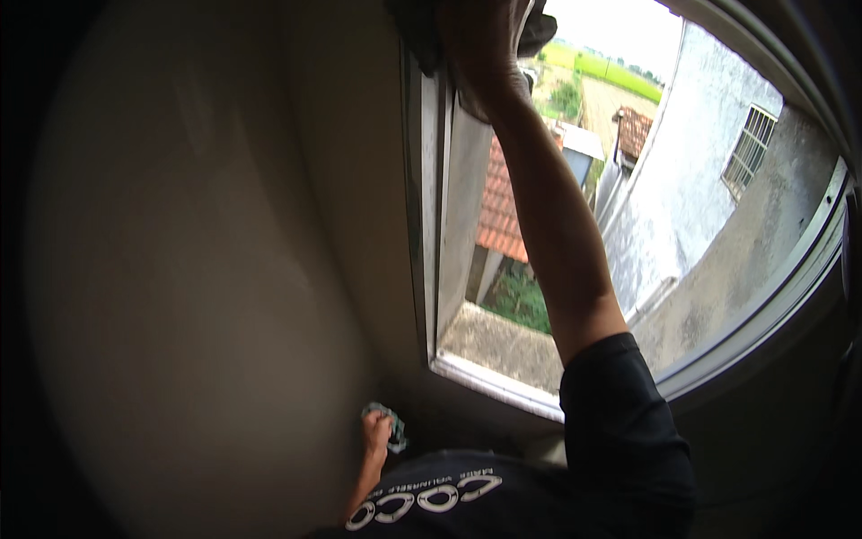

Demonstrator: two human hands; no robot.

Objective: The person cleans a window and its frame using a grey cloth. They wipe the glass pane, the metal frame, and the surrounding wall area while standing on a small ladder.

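Observation:
My right hand (490, 44) is raised at the top edge of the view, against the upper left side of the window frame (429, 222). A dark cloth (539, 32) bunches out on both sides of it; the fingers are mostly hidden or cut off by the picture's edge. Low down, beside my torso, my left hand (377, 428) is closed around a crumpled cloth of pale green and white (397, 439). That hand hangs near the plain wall, apart from the window.
A plain wall (188, 269) fills the left side. The window's lower track (498, 389) curves beneath my right arm. Beyond the opening are a concrete ledge (505, 347), a tiled roof (502, 209), and a weathered building wall (660, 209) with a barred window (749, 151).

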